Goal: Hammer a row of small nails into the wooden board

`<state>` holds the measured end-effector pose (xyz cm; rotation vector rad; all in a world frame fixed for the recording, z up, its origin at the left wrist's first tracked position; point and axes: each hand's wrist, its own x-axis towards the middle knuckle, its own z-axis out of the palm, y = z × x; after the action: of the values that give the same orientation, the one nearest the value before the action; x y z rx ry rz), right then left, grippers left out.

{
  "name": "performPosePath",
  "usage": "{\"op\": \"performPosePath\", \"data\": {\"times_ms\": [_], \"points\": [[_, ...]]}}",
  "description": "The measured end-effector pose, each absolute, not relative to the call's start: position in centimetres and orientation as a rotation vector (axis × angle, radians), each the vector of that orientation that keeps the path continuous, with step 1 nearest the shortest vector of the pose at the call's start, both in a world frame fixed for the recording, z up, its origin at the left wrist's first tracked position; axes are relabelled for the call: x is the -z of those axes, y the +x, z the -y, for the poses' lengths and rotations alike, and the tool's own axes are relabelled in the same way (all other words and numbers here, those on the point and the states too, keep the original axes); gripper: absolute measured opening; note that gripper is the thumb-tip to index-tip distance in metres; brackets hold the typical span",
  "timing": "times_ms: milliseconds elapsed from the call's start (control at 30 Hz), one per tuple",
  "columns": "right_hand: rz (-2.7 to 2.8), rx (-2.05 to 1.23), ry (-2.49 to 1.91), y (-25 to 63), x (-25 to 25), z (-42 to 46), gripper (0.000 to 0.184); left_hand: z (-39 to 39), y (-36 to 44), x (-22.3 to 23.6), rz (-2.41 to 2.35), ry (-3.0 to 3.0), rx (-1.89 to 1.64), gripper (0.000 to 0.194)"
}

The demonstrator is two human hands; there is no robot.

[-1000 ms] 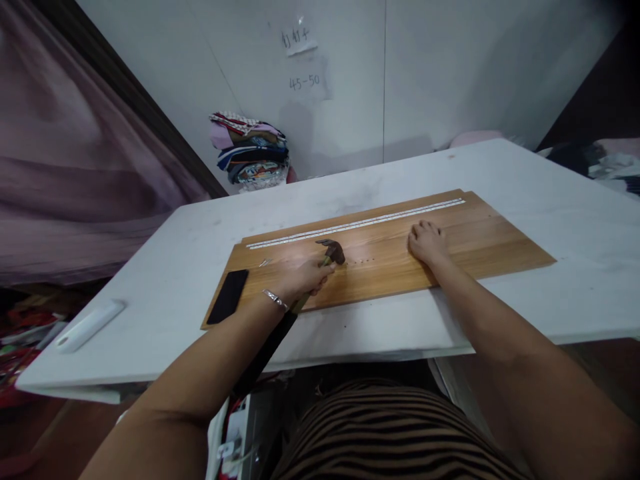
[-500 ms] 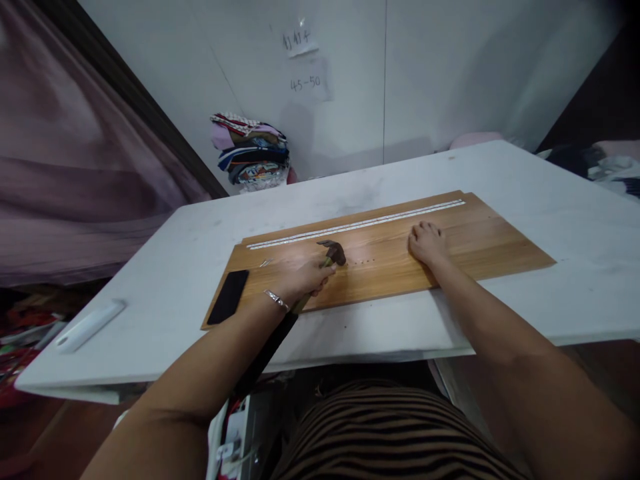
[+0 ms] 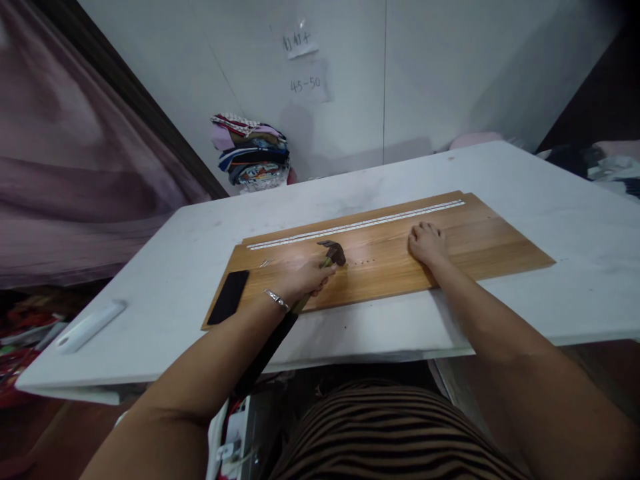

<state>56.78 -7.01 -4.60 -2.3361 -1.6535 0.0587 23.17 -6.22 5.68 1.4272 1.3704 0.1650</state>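
My left hand [image 3: 311, 277], with a silver bracelet at its wrist, is closed around the handle of a claw hammer [image 3: 335, 253] close to the head. The hammer's dark head is at the wooden board [image 3: 390, 273], by a row of several small dark nails or holes [image 3: 363, 262]; which they are I cannot tell. The black lower grip [image 3: 270, 343] passes beneath my forearm. On the board's right half rests my right hand [image 3: 427, 243], its fingers curled in, with nothing seen in it. Several loose nails [image 3: 267, 263] lie left of the hammer.
Along the board's far side runs a pale, ruler-like strip [image 3: 355, 225]. A black phone-like slab [image 3: 229, 297] lies at its left end. The white table [image 3: 165, 267] also bears a white elongated object [image 3: 90, 327]. Folded cloths [image 3: 253, 150] are stacked by the wall.
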Motion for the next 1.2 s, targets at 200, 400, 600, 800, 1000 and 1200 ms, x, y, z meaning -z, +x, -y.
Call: {"op": "performPosePath", "data": {"times_ms": [200, 400, 600, 800, 1000, 1200], "points": [[1.66, -0.059, -2.332, 56.76, 4.59, 7.13, 0.044, 6.26, 23.4, -6.07, -1.419, 1.409, -0.173, 0.025], [1.657, -0.06, -2.336, 56.99, 4.87, 7.0, 0.043, 6.1, 23.34, -6.08, -1.4, 1.409, -0.189, 0.025], [1.662, -0.06, -2.32, 57.13, 4.97, 6.91, 0.043, 6.46, 23.4, -5.93, -1.387, 1.4, -0.178, 0.034], [1.665, -0.06, -2.319, 57.1, 4.93, 6.93, 0.043, 6.21, 23.14, -5.66, -1.381, 1.403, -0.195, 0.027], [1.662, -0.07, -2.314, 57.09, 4.91, 7.01, 0.042, 6.11, 23.09, -5.74, -1.364, 1.418, -0.194, 0.022], [1.665, -0.07, -2.319, 57.07, 4.87, 6.93, 0.043, 6.27, 23.1, -5.41, -1.366, 1.439, -0.176, 0.031]]}}
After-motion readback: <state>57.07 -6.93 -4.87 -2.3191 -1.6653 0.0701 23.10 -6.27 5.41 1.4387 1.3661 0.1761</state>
